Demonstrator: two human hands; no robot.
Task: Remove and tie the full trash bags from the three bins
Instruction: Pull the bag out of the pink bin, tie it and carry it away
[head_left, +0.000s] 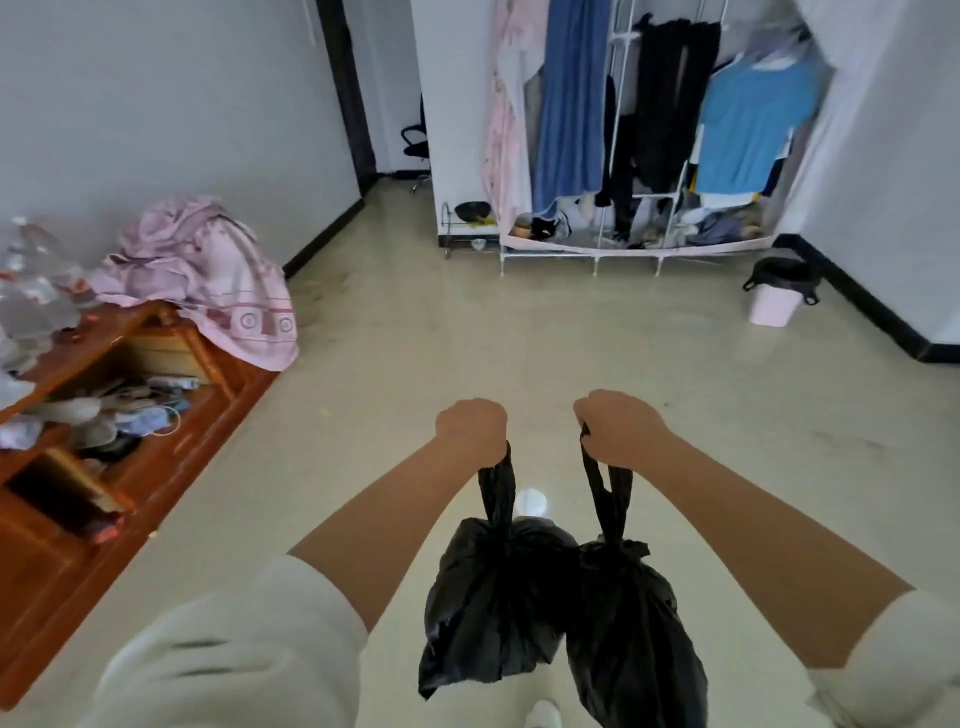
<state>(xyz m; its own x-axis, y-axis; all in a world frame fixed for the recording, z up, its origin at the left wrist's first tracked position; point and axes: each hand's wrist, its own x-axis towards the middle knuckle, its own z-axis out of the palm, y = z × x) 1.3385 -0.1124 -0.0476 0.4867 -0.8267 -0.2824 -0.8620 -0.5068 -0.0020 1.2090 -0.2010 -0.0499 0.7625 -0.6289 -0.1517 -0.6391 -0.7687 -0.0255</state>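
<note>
My left hand (471, 428) grips the handles of a tied black trash bag (493, 603), which hangs below it. Beside it, my right hand (621, 428) grips the handles of a second tied black trash bag (631, 639). The two bags hang touching each other above the floor in front of me. Far off at the right wall stands a pale pink bin (775, 306) lined with a black bag (782, 273), whose handles hang over the rim.
A wooden cabinet (156, 415) with cluttered shelves runs along the left wall, with a pink blanket (208, 275) piled on it. An open wardrobe rack (639, 130) of hanging clothes stands at the back. A doorway (384, 88) opens at the back left. Beige floor lies between.
</note>
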